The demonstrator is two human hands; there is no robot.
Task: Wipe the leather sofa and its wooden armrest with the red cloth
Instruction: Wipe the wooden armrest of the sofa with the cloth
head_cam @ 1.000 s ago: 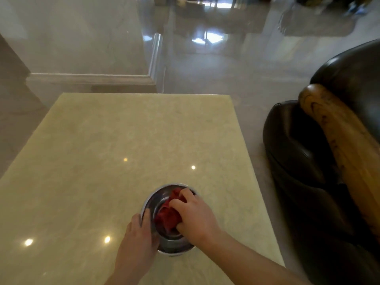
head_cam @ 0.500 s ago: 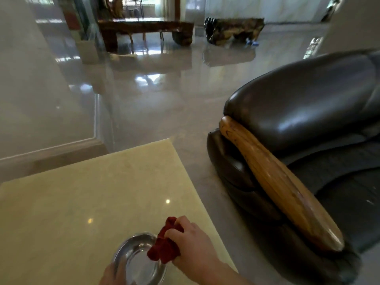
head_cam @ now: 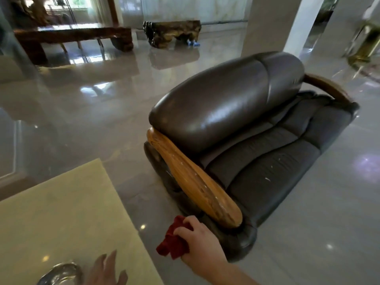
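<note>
A dark brown leather sofa (head_cam: 236, 112) stands on the floor at centre right, its near side capped by a long light wooden armrest (head_cam: 193, 179). My right hand (head_cam: 200, 242) is closed around a bunched red cloth (head_cam: 172, 241), held over the floor just short of the armrest's near end, not touching it. My left hand (head_cam: 104, 271) hovers with fingers spread above the pale stone table (head_cam: 61, 212), beside a metal bowl (head_cam: 59, 274) at the bottom edge.
Glossy grey floor (head_cam: 102, 124) lies between table and sofa. A dark wooden bench (head_cam: 70, 38) and a carved wood block (head_cam: 172, 33) stand far back. A white pillar (head_cam: 273, 23) rises behind the sofa, and a second wooden armrest (head_cam: 327, 87) curves at its far end.
My right hand lifted the red cloth out of the bowl and carried it right, off the table, toward the armrest. My left hand let go of the bowl. The view turned toward the sofa.
</note>
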